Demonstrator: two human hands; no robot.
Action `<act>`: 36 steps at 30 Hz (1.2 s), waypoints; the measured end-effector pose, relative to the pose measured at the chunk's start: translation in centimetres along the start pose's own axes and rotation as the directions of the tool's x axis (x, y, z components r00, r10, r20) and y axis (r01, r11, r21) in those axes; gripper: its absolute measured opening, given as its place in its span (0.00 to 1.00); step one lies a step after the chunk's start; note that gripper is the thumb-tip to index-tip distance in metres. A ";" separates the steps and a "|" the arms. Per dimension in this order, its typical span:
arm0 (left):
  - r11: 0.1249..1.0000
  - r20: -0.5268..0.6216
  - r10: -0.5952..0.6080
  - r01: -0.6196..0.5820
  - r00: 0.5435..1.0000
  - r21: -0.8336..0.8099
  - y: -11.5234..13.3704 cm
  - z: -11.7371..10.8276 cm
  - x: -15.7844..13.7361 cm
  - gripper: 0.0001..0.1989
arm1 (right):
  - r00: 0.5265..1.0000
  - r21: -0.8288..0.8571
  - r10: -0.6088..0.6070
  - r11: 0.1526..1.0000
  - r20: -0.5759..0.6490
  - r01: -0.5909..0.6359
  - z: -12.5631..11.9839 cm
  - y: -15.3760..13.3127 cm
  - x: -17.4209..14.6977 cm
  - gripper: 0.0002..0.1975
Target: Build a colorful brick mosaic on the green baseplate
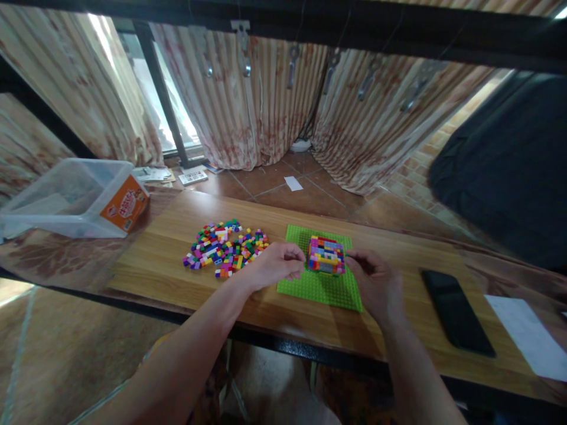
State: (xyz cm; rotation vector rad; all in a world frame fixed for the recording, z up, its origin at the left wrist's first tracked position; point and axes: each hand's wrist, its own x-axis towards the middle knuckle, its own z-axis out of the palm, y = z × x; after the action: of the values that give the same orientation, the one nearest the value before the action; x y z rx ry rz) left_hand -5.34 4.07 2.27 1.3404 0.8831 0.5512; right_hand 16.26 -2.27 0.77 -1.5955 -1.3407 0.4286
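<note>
A boxy structure of multicoloured toy bricks (326, 255) stands on a light green studded baseplate (321, 292). My right hand (378, 280) is at its right side, thumb and forefinger pinched against the edge bricks. Just left of the structure is my left hand (281, 262), its fingers curled together over the baseplate's left edge. Whether a small brick sits between those fingertips I cannot make out. Beyond my left wrist a spread of loose coloured bricks (225, 245) lies on the wooden tabletop (172, 227).
A clear plastic tub (71, 221) with an orange label stands at the far left. On the right lie a black phone (458, 310) and a white sheet of paper (527, 330). Striped curtains (266, 106) hang behind the table, and a dark covered object (505, 165) stands back right.
</note>
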 end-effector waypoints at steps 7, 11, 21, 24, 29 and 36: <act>1.000 0.077 0.007 -0.007 0.997 -0.012 -1.0 1.7 0.4 0.10 | 0.996 -0.199 0.008 0.980 0.091 0.010 -0.4 0.5 -0.5 0.10; 0.999 0.148 0.025 -0.029 0.989 0.021 -1.9 2.8 1.0 0.17 | 0.989 -0.224 -0.091 0.968 0.118 0.116 0.2 1.6 -0.6 0.08; 0.977 0.302 0.086 -0.139 0.949 0.160 -3.5 4.5 2.0 0.31 | 0.998 -0.226 -0.049 0.973 0.026 0.053 1.6 2.9 -0.8 0.08; 0.965 0.315 0.091 -0.162 0.945 0.205 -3.8 4.8 2.1 0.31 | 1.000 -0.208 0.015 0.978 0.019 -0.011 1.6 2.8 -0.9 0.09; 0.948 0.310 0.095 -0.181 0.946 0.260 -3.7 4.9 2.0 0.32 | 0.992 -0.019 0.125 0.992 0.014 -0.125 1.3 3.1 -0.7 0.12; 0.945 0.283 0.101 -0.181 0.954 0.271 -3.7 5.1 1.9 0.34 | 0.958 0.187 0.286 0.940 0.020 -0.285 1.7 3.7 -0.4 0.17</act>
State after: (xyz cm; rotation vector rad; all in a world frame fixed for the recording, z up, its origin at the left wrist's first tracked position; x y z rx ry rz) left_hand -0.70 1.87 -1.75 1.7163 0.6662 0.3448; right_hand 16.88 -1.59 -3.16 -1.6339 -1.0306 0.7045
